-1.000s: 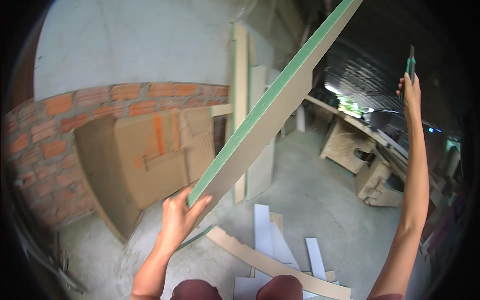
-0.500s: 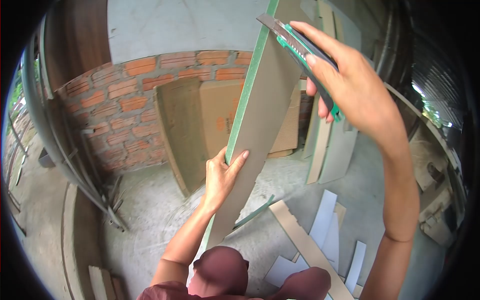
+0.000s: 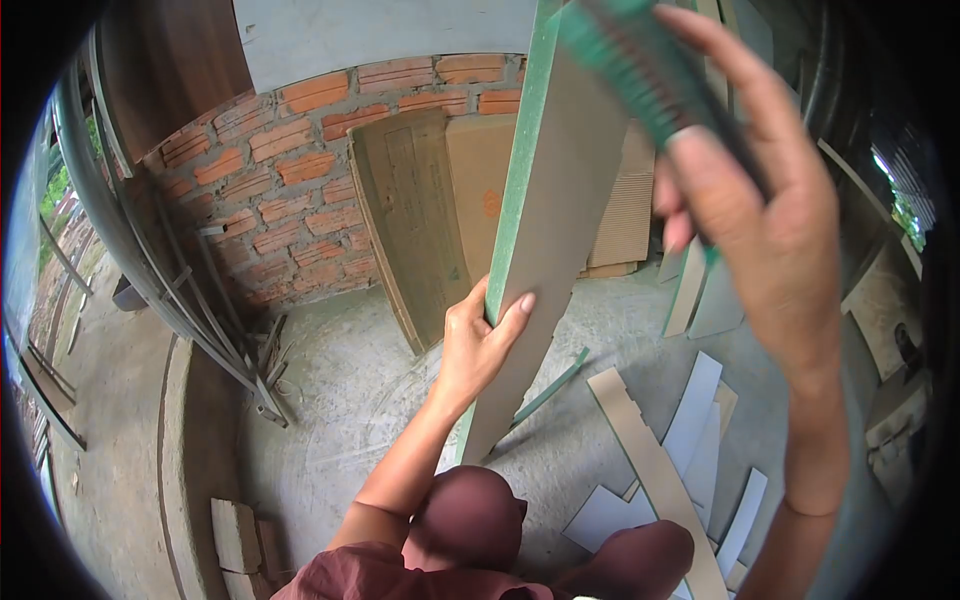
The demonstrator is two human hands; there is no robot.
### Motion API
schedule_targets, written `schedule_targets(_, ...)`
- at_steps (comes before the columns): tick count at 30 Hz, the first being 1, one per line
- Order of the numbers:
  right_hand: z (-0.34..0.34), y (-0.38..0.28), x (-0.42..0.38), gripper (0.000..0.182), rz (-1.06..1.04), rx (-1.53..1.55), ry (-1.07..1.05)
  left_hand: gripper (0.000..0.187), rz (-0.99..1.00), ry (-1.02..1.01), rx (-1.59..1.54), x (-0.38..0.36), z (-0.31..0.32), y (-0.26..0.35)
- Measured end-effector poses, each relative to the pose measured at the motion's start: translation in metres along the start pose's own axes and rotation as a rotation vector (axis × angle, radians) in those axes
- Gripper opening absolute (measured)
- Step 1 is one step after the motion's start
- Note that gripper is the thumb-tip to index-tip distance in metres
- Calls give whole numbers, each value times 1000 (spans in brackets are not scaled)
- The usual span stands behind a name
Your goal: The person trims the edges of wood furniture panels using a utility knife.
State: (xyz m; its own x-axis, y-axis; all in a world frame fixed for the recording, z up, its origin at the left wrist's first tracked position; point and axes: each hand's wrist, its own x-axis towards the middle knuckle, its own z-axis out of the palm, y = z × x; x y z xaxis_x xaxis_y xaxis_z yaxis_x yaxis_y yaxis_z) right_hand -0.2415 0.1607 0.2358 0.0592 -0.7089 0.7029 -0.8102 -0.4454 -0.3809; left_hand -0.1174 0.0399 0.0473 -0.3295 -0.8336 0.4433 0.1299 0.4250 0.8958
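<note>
A long board strip (image 3: 565, 190), beige-grey on its broad face and green along its narrow edge, stands tilted upright in front of me. My left hand (image 3: 483, 340) grips it around the green edge, thumb lying on the broad face. In my right hand (image 3: 770, 240) is a green and black utility knife (image 3: 650, 75), smeared by motion. It overlaps the top part of the board in this view, and its blade end is blurred near the upper frame edge. The board's lower end comes down beside my knee (image 3: 468, 520).
Several board offcuts (image 3: 655, 470) lie on the concrete floor (image 3: 340, 370) at the lower right. Cardboard sheets (image 3: 410, 210) lean against a brick wall (image 3: 290, 140) ahead. Curved metal tubes (image 3: 135, 270) stand at left. More strips (image 3: 690, 290) lean behind my right hand.
My right hand and the knife have moved up and to the right in view. The whole scene has shifted right as the camera turned. My left hand keeps its hold on the board.
</note>
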Motion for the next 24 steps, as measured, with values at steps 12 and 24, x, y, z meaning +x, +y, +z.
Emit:
schedule_targets(12,32,119,-67,41,85,549,759,98,-37,-589,-472,117,82,-22)
schedule_targets(24,24,93,-84,55,21,498,731,97,227,-879,-607,200,145,126)
